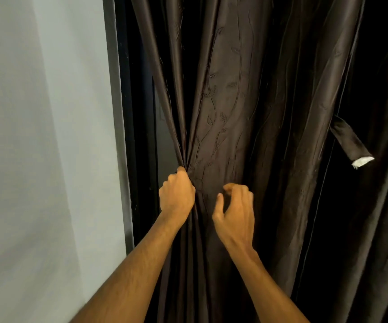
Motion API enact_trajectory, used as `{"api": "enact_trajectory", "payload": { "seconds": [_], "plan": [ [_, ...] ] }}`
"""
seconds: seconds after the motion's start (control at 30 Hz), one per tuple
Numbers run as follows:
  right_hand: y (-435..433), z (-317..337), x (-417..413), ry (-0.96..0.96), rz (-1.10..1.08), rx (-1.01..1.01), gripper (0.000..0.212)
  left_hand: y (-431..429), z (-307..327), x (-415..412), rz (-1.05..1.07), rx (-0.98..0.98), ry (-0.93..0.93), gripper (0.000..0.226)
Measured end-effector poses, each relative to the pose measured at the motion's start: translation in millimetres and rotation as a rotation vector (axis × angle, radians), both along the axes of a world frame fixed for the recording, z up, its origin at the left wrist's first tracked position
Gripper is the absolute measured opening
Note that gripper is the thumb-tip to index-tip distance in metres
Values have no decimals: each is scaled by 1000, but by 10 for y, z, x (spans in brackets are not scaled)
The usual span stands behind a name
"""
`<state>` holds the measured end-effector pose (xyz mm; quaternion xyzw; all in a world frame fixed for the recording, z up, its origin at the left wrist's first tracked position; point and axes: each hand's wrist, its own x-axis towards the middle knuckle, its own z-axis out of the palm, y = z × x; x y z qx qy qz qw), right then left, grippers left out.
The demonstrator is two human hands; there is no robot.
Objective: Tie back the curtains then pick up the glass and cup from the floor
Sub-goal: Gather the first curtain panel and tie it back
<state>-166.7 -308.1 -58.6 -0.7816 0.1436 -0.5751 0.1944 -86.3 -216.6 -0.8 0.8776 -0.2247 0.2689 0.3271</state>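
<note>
Curtain point(235, 89), dark brown, shiny, with an embossed leaf-and-vine pattern, hangs in long folds and fills the middle and right of the view. Its left edge is bunched together at mid height. Pale wall point(37, 136) takes up the whole left side. A dark frame point(139, 89) runs vertically between wall and curtain, with a narrow black gap showing beside the curtain's edge. A tie-back strap point(349, 142) of the same fabric, with a white end, hangs loose at right, well apart from both hands. Left hand point(176, 194) is clenched round the gathered left edge. Right hand point(237, 210) is just beside it against the folds, fingers curled, thumb apart; cannot tell whether it holds fabric.
</note>
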Motion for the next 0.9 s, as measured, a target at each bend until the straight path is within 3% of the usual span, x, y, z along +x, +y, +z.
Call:
{"api": "enact_trajectory", "payload": {
  "seconds": [0.13, 0.27, 0.37, 0.47, 0.57, 0.77, 0.9],
  "plan": [
    [-146, -44, -135, -139, -300, 73, 38, -18, -2, -11, 3, -1, -13, 19],
    [-341, -36, -253, -235, -407, 226, 57, -13, -2, -6, 12, 0, -21, 18],
    [-448, -27, -279, -172, -425, 336, 79, -19, -9, -7, 8, -5, -19, 19],
    [-493, 6, -228, -72, -288, 474, 98, -26, -18, -17, 2, -17, -19, 18],
    [-506, 30, -119, -12, -142, 587, 95, -36, -29, -28, 1, -29, -13, 18],
    [-492, 70, 93, 47, -83, 578, 79, -26, -21, -27, 8, -33, -19, 20],
    [-533, 12, 67, 29, -283, 476, 86, 11, -52, -21, 16, -22, -19, 21]
  ]
}}
